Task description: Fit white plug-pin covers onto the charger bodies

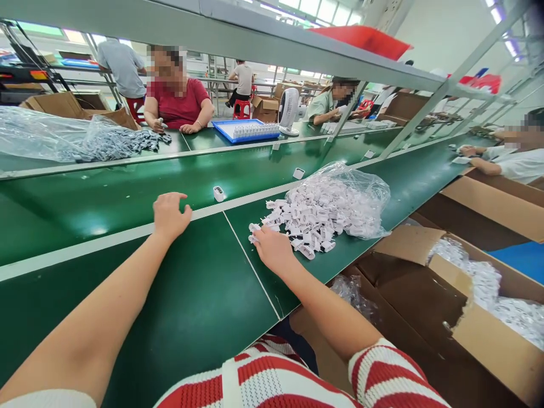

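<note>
My left hand (pixel 170 214) rests on the green table near the white line, fingers curled down and slightly apart, holding nothing I can see. A small white part (pixel 218 193) lies just beyond it on the green conveyor belt (pixel 127 192). My right hand (pixel 272 247) is at the near edge of a pile of small white plastic parts (pixel 310 218), fingers closed around one of them. The pile spills from a clear plastic bag (pixel 352 192).
Open cardboard boxes (pixel 425 283) with white parts stand at my right. Across the belt sit other workers, a blue tray (pixel 246 130), a small white fan (pixel 289 110) and a bag of grey parts (pixel 106 141). A metal shelf frame runs overhead.
</note>
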{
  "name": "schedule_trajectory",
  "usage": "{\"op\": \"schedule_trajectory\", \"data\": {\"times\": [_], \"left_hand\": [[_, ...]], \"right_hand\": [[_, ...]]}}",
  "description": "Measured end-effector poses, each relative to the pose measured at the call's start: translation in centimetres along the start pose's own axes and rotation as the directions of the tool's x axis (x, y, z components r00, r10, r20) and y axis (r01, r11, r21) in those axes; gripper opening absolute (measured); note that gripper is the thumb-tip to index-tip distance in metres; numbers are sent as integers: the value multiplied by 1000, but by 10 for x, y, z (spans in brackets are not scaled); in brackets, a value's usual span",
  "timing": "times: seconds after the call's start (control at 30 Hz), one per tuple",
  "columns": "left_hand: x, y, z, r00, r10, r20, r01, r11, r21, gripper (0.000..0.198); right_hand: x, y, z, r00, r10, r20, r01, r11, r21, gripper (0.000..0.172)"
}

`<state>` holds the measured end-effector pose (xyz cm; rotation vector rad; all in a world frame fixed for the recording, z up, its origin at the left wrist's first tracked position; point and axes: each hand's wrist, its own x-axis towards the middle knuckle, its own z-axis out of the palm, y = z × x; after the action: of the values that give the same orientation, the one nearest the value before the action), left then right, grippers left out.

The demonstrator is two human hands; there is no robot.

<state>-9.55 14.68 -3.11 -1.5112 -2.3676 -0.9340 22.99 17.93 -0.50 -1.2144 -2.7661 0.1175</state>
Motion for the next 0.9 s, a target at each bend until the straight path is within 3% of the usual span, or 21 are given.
{"op": "schedule_trajectory", "data": {"times": [0.17,0.27,0.37,0.47,0.57,0.7,0.8,0.9], "left_hand": [[31,53,51,981,-143,130,156,983,-95,73],[40,61,63,956,-247,158,266,958,-111,56],[39,55,60,947,-280,158,302,944,-136,37],[26,44,47,955,-268,130,289,939,-188,32],[-2,32,25,962,-255,98,272,928,-256,31],[-65,17,-19,964,-247,97,266,907,-328,35],[-115,11,-52,957,-267,115,291,896,-335,35],[-148,10,-73,953,-265,144,298,900,-318,32]], "right_hand": [[-23,2,7,998,-46,-41,45,999,-18,28],[-29,7,10,991,-87,-98,88,996,4,30],[-31,10,11,979,-104,-175,114,993,43,30],[-28,2,11,963,-140,-231,164,983,86,32],[-23,-15,13,938,-257,-232,290,949,121,33],[-22,-33,20,896,-395,-204,431,885,177,33],[-23,-33,20,891,-415,-186,450,862,233,29],[-21,-30,9,905,-386,-177,423,857,295,21]]}}
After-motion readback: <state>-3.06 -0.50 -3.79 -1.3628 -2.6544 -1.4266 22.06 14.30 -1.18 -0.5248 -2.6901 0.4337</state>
